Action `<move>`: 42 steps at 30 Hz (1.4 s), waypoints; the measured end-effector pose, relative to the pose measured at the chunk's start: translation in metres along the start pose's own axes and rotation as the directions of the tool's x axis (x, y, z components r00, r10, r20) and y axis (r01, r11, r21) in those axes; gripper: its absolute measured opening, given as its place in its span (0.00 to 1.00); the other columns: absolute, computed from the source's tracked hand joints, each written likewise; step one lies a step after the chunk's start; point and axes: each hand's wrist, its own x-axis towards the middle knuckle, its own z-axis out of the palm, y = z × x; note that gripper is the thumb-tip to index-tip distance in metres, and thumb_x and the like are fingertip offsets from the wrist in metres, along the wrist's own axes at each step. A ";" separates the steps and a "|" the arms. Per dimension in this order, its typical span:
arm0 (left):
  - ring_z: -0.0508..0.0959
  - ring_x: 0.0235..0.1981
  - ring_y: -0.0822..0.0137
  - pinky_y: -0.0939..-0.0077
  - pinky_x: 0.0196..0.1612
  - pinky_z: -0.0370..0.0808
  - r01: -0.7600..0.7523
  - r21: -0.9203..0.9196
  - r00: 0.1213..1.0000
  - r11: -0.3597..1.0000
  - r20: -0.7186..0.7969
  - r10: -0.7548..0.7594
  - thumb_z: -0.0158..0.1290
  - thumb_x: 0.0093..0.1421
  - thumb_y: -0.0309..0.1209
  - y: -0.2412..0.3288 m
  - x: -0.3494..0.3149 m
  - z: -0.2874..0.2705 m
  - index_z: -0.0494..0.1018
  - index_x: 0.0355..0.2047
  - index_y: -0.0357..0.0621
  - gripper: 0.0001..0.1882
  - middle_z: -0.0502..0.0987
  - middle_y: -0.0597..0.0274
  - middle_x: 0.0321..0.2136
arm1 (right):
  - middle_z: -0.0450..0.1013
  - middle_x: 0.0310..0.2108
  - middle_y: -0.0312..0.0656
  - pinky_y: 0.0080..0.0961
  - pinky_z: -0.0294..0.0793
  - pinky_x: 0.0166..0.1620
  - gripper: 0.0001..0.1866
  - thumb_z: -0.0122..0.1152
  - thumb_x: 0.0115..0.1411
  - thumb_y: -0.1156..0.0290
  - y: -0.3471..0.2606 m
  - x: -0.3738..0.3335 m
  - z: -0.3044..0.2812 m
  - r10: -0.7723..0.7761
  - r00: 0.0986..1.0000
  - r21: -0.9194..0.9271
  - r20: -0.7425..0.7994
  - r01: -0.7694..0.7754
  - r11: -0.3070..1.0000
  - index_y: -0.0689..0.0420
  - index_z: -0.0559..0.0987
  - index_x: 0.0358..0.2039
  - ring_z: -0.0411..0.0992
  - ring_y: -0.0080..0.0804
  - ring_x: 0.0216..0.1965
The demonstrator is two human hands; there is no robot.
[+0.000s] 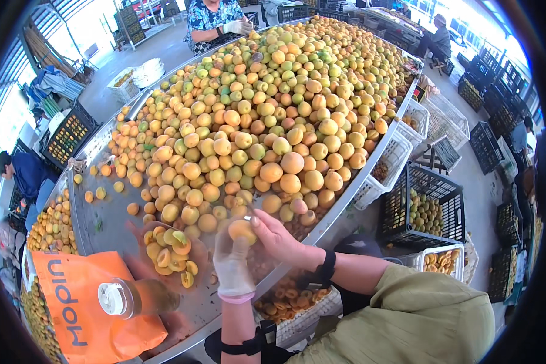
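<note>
My left hand [232,270], in a pale glove, grips a ripe orange apricot [241,230] near the table's front edge. Bare and closed, my right hand [278,235] meets the fruit from the right. Between its thumb and fingers shows a small metal-tipped tool [247,218]; its exact kind is too small to make out. Just beyond both hands rises a big heap of whole yellow, orange and greenish apricots [267,121] on the metal table [106,227]. Left of my gloved hand lies a small pile of apricot halves [167,253].
An orange bag [73,291] and a lidded bottle of brownish liquid [136,297] occupy the near left. Below the table edge sits a white crate [306,318] of halves. Black crates [421,203] and white baskets [385,164] line the right. Co-workers [215,24] surround the area.
</note>
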 end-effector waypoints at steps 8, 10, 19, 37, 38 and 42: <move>0.74 0.36 0.69 0.75 0.41 0.73 -0.043 -0.085 0.957 0.995 -0.290 0.016 0.46 0.66 0.38 0.001 -0.009 0.006 0.66 0.44 0.39 0.14 0.72 0.62 0.37 | 0.70 0.28 0.49 0.31 0.72 0.34 0.20 0.57 0.59 0.58 0.000 -0.013 0.004 -0.041 0.983 -0.295 0.180 0.093 0.951 0.59 0.66 0.43 0.72 0.40 0.30; 0.74 0.30 0.69 0.75 0.36 0.74 -0.028 -0.262 0.952 0.965 -0.301 -0.055 0.46 0.65 0.35 -0.007 -0.006 -0.001 0.66 0.39 0.40 0.11 0.72 0.61 0.33 | 0.71 0.29 0.52 0.35 0.72 0.35 0.22 0.57 0.59 0.57 -0.002 -0.016 0.009 0.072 0.968 -0.325 0.239 0.010 0.946 0.59 0.65 0.45 0.73 0.48 0.32; 0.72 0.33 0.70 0.76 0.33 0.73 -0.260 0.326 0.914 0.909 -0.222 0.341 0.47 0.62 0.30 -0.006 -0.008 0.003 0.64 0.35 0.41 0.06 0.69 0.63 0.26 | 0.71 0.26 0.47 0.31 0.72 0.34 0.19 0.57 0.58 0.58 0.000 -0.018 0.016 0.055 0.977 -0.278 0.205 0.004 0.961 0.59 0.67 0.41 0.73 0.38 0.29; 0.67 0.24 0.69 0.76 0.27 0.65 -0.378 0.549 0.843 0.745 -0.129 0.523 0.47 0.56 0.20 -0.013 0.001 -0.004 0.65 0.21 0.39 0.07 0.66 0.63 0.22 | 0.69 0.21 0.33 0.22 0.66 0.24 0.20 0.47 0.64 0.51 0.022 -0.024 0.037 0.438 0.884 0.412 0.167 -0.466 0.783 0.58 0.72 0.38 0.64 0.20 0.21; 0.67 0.24 0.67 0.74 0.27 0.65 -0.446 0.642 0.804 0.624 -0.020 0.594 0.48 0.56 0.20 -0.007 0.001 -0.003 0.65 0.22 0.39 0.06 0.66 0.62 0.22 | 0.68 0.20 0.33 0.21 0.65 0.20 0.22 0.46 0.63 0.49 0.022 -0.023 0.034 0.537 0.810 0.438 0.236 -0.582 0.685 0.57 0.73 0.37 0.64 0.21 0.18; 0.70 0.25 0.59 0.68 0.29 0.67 -0.448 0.499 0.852 0.742 -0.012 0.523 0.51 0.53 0.22 0.005 -0.005 -0.003 0.68 0.23 0.38 0.04 0.69 0.58 0.25 | 0.67 0.20 0.32 0.19 0.60 0.18 0.23 0.46 0.61 0.47 0.000 -0.019 0.010 0.608 0.656 0.289 0.448 -0.749 0.596 0.57 0.71 0.39 0.62 0.20 0.16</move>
